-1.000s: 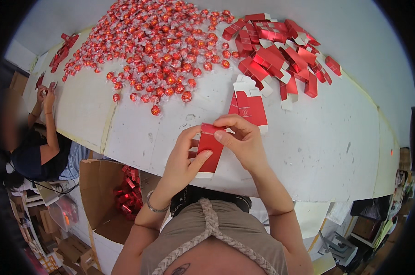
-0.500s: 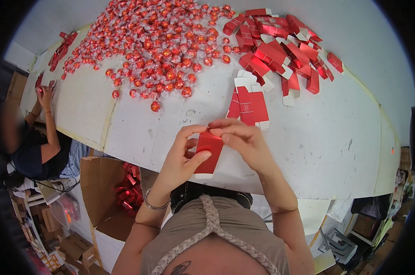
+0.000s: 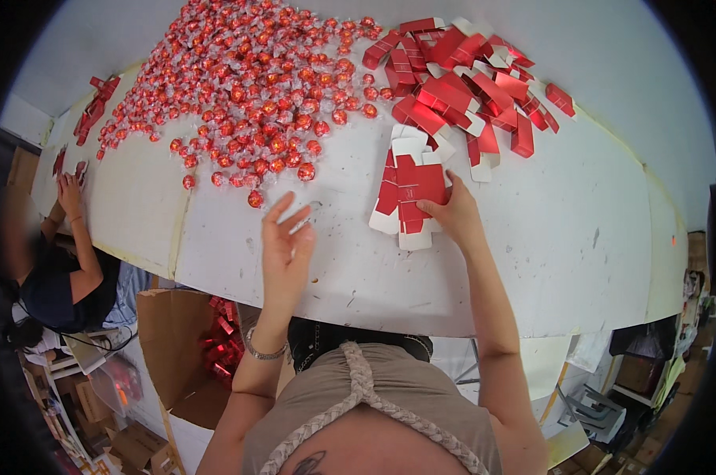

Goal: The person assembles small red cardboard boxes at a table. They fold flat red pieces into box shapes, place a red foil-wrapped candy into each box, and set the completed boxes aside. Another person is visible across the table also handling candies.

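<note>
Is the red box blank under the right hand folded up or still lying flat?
Flat. The red-and-white box blank lies spread on the white table atop a small stack, flaps out; the right hand rests on its edge.

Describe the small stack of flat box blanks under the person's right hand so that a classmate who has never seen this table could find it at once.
Start at the big white table and find the loose heap of red folded boxes at its far right. Just nearer the person lies a small stack of flat red-and-white blanks. Unlike the scattered heap, it is neatly piled, and the right hand rests on its edge.
</note>
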Motion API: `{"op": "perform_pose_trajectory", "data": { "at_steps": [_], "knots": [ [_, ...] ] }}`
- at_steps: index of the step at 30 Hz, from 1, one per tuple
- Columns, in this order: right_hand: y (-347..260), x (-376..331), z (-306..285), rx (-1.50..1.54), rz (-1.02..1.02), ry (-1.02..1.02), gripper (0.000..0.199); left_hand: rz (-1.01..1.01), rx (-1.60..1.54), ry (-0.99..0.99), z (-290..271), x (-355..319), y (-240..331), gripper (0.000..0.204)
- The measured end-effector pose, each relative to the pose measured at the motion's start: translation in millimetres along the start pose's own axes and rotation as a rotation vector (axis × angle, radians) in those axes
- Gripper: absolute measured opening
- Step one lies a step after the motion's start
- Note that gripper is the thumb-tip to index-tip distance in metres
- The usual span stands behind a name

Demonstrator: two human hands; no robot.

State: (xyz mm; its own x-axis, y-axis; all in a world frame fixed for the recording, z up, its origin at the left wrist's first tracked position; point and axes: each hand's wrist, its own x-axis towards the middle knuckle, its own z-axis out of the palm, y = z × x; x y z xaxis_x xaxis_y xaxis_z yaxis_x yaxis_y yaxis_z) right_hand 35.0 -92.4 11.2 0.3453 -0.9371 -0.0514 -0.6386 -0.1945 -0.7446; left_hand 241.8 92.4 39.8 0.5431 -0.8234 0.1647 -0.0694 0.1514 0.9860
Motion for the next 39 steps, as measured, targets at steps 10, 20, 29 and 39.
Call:
{"op": "perform_pose_trajectory", "data": {
  "at_steps": [10,20,29,39],
  "knots": [
    [-11,-8,-15,0.069,-0.043,0.097,0.023,-0.017,0.044,-0.191,39,13,-5,0.042],
    [-86,-74,5,0.26,-0.55,-0.249,0.029,-0.387,-0.836,-0.043,50,30,8,0.042],
    [-82,-73,35,0.282,-0.392,-0.293,0.089,-0.383,-0.663,-0.118,38,21,18,0.052],
    [-87,-71,47,0.68,-0.394,-0.132,0.032,-0.068,-0.106,-0.274,32,-15,20,0.06]
  ]
}}
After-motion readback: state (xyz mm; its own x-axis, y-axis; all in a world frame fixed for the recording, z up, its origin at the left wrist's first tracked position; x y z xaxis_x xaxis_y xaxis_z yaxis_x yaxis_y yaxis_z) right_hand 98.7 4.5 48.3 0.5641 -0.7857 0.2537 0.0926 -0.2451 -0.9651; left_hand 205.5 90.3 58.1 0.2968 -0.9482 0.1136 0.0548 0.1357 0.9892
